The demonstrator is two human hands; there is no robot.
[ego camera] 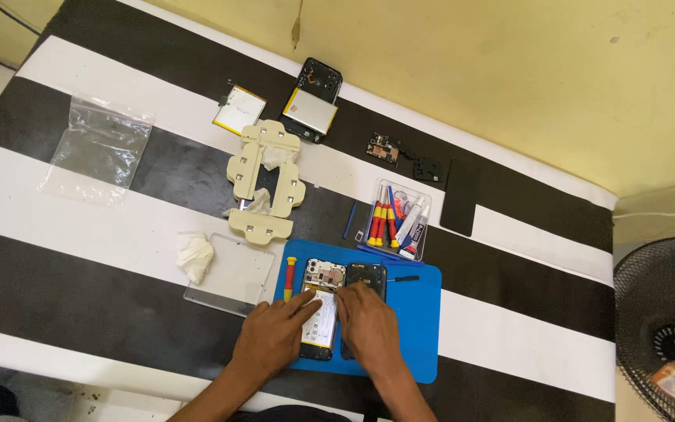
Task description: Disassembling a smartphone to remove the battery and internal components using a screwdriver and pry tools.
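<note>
— Setting?
— Phone-repair workbench, informal. Black-and-white striped table cover (119, 234), blue work mat (416, 320), tray of red-handled screwdrivers (400, 211).
— Further evidence?
— Opened phones (322, 305), loose batteries (239, 109), circuit boards (383, 148), beige clamp jig (263, 184). Yellow wall (509, 70), floor fan (662, 312).
</note>
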